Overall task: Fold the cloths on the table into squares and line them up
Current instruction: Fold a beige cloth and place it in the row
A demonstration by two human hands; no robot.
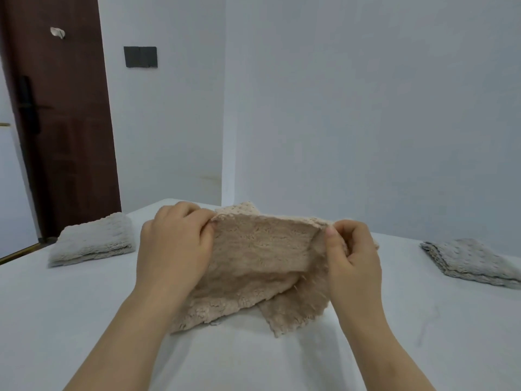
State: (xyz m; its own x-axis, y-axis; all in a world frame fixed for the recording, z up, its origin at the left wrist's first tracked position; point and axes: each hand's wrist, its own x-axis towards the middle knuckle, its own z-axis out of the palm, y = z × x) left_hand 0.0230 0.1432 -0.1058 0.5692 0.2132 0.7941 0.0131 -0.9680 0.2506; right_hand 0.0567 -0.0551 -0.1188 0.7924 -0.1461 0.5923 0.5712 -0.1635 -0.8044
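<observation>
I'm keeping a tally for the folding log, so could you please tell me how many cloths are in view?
3: a beige cloth held up in the middle, a folded white cloth at the table's left, a folded grey cloth at its right. None seems hidden.

Beige fluffy cloth [262,266] mid-table, half-folded, top edge lifted — pale folded cloth [93,239] left, grey folded cloth [470,262] right.

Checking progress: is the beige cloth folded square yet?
Not yet: the beige cloth hangs loosely doubled between left hand and right hand, lower corners uneven.
</observation>
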